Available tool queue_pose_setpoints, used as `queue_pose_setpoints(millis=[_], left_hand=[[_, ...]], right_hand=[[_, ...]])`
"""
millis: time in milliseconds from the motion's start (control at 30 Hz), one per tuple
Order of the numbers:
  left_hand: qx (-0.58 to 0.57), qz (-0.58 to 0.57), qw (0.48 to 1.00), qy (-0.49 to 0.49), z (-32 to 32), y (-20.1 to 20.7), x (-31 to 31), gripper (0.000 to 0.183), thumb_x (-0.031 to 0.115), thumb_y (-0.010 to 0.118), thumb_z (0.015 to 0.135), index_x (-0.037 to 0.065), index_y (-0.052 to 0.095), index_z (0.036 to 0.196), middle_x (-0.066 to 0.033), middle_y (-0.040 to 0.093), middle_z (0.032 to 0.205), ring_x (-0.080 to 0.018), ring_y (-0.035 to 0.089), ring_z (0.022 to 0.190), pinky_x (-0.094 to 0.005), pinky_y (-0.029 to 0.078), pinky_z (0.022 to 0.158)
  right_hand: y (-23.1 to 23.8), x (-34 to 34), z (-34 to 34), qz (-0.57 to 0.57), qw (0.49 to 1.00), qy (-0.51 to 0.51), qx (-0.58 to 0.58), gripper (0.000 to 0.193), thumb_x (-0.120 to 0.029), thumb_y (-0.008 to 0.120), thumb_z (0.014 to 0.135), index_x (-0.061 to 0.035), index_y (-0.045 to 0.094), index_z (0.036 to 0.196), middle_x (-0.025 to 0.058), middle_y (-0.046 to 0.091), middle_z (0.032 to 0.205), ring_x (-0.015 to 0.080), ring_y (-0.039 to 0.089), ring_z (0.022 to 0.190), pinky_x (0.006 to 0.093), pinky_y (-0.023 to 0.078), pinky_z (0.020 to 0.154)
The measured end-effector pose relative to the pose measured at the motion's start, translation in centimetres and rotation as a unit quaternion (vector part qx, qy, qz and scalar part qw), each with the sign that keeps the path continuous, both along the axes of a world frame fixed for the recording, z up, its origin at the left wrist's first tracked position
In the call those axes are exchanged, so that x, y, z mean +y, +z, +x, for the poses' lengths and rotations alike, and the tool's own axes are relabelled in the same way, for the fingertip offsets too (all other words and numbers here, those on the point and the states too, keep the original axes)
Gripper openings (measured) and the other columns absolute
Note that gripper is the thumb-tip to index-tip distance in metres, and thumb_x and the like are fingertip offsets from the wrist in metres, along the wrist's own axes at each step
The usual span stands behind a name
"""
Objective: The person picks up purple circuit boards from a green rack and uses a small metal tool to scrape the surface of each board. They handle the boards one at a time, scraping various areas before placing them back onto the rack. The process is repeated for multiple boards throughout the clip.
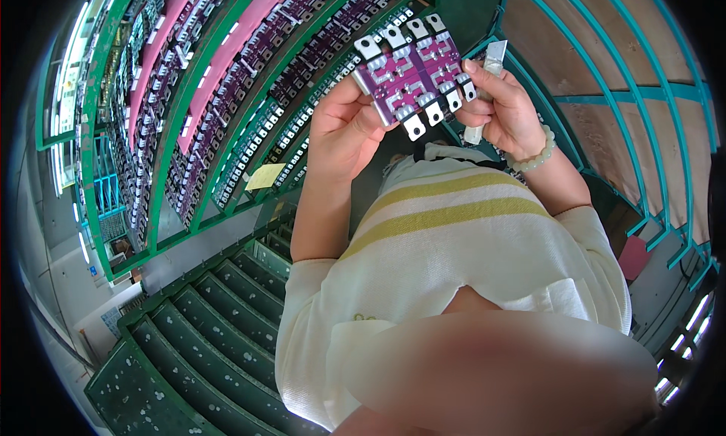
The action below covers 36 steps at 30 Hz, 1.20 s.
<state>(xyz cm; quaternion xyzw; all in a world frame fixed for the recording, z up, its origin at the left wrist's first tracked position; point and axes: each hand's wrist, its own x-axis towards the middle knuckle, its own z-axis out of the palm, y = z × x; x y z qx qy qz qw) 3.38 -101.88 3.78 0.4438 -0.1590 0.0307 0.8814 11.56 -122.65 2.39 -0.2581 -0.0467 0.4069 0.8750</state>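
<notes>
Up in front of my chest I hold a purple circuit board (412,77) with silver metal tabs along its long edges. The fingers and thumb of my left hand (346,126) are closed on its left end. My right hand (505,107) pinches the board's right end near the lower tabs. A pale, flat, bar-like tool (495,55) also runs through my right hand, sticking out above and below the fingers; its exact kind is unclear. The fingertips behind the board are hidden.
A green rack (170,171) at the left holds rows of similar purple boards and pink strips. A yellow paper note (265,176) hangs on its lower part. Below it are dark green slotted shelves (219,315). Teal bars (635,96) with brown panels stand at the right.
</notes>
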Motion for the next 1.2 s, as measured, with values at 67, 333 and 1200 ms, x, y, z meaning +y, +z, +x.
queue_pose_setpoints(millis=[67, 333, 1200], left_hand=[[-0.014, 0.024, 0.999, 0.020, -0.1, -0.8, 0.0, 0.045, 0.015, 0.055, 0.094, -0.010, 0.042, 0.129, -0.0189, 0.056, 0.123, -0.0249, 0.058, 0.111, -0.0394, 0.048, 0.095], [-0.034, 0.033, 0.998, 0.051, 0.3, -0.5, -0.7, 0.051, 0.019, 0.053, 0.095, -0.011, 0.038, 0.133, -0.0197, 0.054, 0.126, -0.0256, 0.057, 0.113, -0.0382, 0.047, 0.096], [0.105, 0.001, 0.994, 0.043, -0.3, 0.7, -1.9, 0.098, 0.061, 0.055, 0.079, -0.001, 0.017, 0.145, -0.0237, 0.026, 0.148, -0.0385, 0.040, 0.129, -0.0535, 0.038, 0.104]], right_hand=[[0.2, -0.4, 0.1, -0.004, 1.000, 0.006, -0.018, 0.016, -0.014, 0.053, 0.096, 0.0004, 0.060, 0.093, 0.0055, 0.059, 0.079, 0.0033, 0.029, 0.048, 0.0197, 0.025, 0.044], [0.5, -1.1, 0.1, -0.004, 0.999, -0.001, -0.032, 0.017, -0.014, 0.054, 0.095, -0.0015, 0.060, 0.085, 0.0008, 0.056, 0.070, 0.0030, 0.028, 0.047, 0.0203, 0.023, 0.043], [0.5, -2.5, 2.1, -0.138, 0.546, -0.240, -0.791, 0.040, 0.003, 0.067, 0.071, -0.0008, 0.066, 0.111, 0.0120, 0.062, 0.093, 0.0201, 0.059, 0.073, 0.0279, 0.047, 0.056]])
